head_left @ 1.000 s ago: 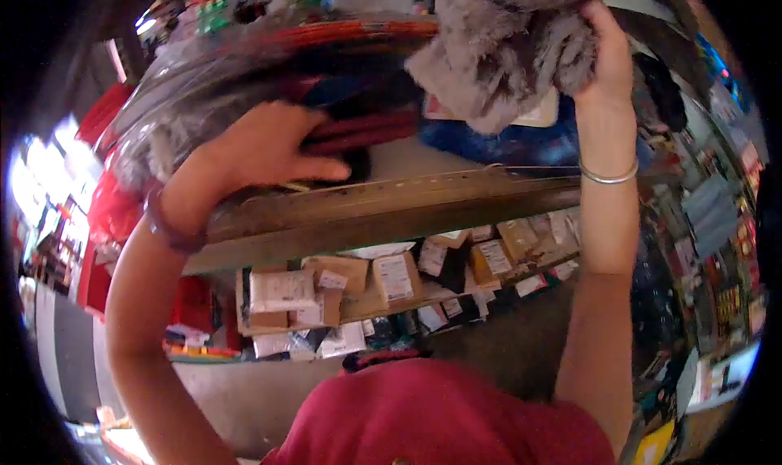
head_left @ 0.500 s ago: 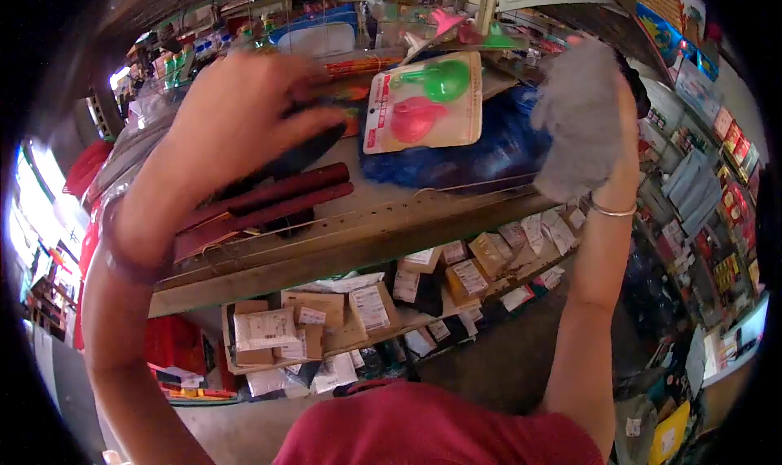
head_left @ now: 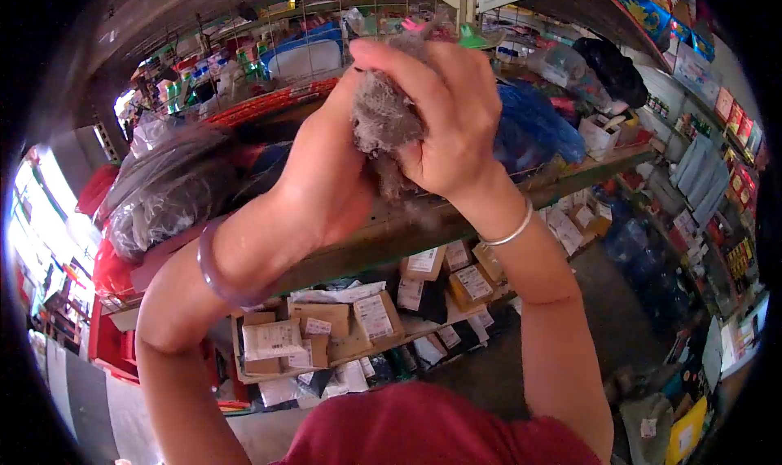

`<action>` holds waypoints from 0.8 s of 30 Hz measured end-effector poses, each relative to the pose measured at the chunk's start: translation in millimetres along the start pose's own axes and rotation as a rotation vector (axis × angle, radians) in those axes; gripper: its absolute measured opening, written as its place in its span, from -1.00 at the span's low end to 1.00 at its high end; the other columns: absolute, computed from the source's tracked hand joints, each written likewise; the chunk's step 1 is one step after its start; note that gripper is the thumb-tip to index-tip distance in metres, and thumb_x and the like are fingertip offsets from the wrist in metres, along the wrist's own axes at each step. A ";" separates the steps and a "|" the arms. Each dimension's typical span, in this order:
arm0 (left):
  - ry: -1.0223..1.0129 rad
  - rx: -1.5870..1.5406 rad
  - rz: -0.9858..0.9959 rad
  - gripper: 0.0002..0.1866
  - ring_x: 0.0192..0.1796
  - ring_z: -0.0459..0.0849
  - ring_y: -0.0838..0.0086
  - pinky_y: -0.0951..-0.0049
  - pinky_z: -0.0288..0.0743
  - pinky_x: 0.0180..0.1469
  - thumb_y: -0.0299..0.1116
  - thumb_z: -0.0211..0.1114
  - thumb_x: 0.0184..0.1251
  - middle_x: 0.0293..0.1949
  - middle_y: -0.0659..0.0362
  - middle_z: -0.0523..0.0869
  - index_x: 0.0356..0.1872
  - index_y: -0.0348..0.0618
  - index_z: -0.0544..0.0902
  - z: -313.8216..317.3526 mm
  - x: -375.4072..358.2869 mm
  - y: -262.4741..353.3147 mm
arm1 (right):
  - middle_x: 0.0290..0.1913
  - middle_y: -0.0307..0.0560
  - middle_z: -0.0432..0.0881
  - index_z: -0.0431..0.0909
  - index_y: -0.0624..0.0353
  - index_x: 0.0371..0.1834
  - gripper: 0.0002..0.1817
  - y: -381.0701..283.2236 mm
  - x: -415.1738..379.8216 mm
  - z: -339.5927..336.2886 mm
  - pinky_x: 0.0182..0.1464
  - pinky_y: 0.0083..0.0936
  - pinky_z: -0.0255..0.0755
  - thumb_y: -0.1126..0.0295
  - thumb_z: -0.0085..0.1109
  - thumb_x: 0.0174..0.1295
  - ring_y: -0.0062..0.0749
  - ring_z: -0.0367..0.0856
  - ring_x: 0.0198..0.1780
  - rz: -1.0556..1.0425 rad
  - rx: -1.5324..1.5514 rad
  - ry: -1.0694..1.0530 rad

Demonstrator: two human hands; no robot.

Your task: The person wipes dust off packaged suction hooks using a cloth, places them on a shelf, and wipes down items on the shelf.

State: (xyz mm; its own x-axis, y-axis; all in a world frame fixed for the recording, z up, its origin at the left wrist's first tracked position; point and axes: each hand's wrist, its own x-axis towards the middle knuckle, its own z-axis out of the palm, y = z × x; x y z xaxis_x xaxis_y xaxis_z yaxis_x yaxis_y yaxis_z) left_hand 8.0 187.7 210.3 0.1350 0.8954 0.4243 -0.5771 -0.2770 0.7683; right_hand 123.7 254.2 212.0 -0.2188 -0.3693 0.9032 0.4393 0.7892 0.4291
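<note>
A crumpled grey rag (head_left: 384, 121) is bunched up between my two hands, above the shelf's front edge. My right hand (head_left: 458, 110) has its fingers curled round the rag from the right. From the left, my left hand (head_left: 319, 171) presses against it, its fingers partly hidden behind the cloth. The cloth looks worn and fuzzy, with a loose end hanging below. My hands cover the part of the shelf where the carded green and pink item lay, and I cannot see that pack now.
A blue plastic bag (head_left: 533, 127) lies on the shelf right of my hands, a black bag (head_left: 611, 70) beyond it. Plastic-wrapped goods (head_left: 167, 196) fill the left side. Below, a lower shelf holds several cardboard parcels (head_left: 375, 317). A wire grid (head_left: 314, 25) stands behind.
My right hand has brought the grey rag left to the middle. My left hand has moved right and closed on it. The carded pack has gone out of sight.
</note>
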 end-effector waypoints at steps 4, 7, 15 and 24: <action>-0.026 0.235 0.072 -0.69 -0.06 0.51 0.52 0.46 0.36 0.03 -0.25 0.08 0.30 -0.11 0.20 0.56 -0.05 -0.23 0.45 14.5 -18.7 7.7 | -0.27 -0.05 0.61 0.55 0.19 -0.19 -0.63 14.6 19.3 12.2 -0.27 -0.41 0.43 0.14 0.07 0.07 -0.15 0.58 -0.29 0.156 0.189 0.209; -0.004 0.331 -0.022 -0.72 -0.17 0.58 0.50 0.48 0.45 -0.09 -0.33 0.12 0.26 -0.18 0.17 0.60 -0.07 -0.25 0.46 -12.1 -21.0 27.1 | -0.21 0.09 0.57 0.47 0.13 -0.05 -0.58 9.2 25.6 15.2 -0.20 -0.23 0.43 0.22 0.14 -0.01 0.02 0.54 -0.21 0.262 0.287 -0.058; 0.309 0.372 0.312 -0.61 -0.08 0.58 0.31 0.36 0.50 -0.05 -0.25 0.06 0.26 -0.07 0.01 0.56 0.03 -0.27 0.42 -58.7 -33.3 86.4 | -0.25 0.00 0.59 0.44 0.26 -0.06 -0.57 160.0 21.3 40.0 -0.20 -0.43 0.42 0.10 -0.06 0.22 -0.23 0.57 -0.25 0.543 -0.263 -0.602; 0.122 0.368 0.081 -0.66 -0.21 0.63 0.37 0.38 0.53 -0.11 -0.32 0.03 0.23 -0.18 0.07 0.62 -0.02 -0.27 0.47 -65.0 -31.8 89.3 | -0.36 0.00 0.63 0.56 0.32 -0.27 -0.67 193.1 11.8 77.8 -0.30 -0.53 0.46 0.24 -0.04 0.15 -0.48 0.60 -0.42 0.909 0.152 -0.470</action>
State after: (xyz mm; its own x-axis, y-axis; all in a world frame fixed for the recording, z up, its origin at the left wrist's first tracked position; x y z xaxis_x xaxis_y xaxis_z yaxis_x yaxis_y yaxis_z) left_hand -100.2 157.2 234.2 -0.0087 0.8942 0.4475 -0.2519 -0.4351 0.8644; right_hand 138.1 440.4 304.8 -0.1923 0.6001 0.7765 0.5012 0.7403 -0.4480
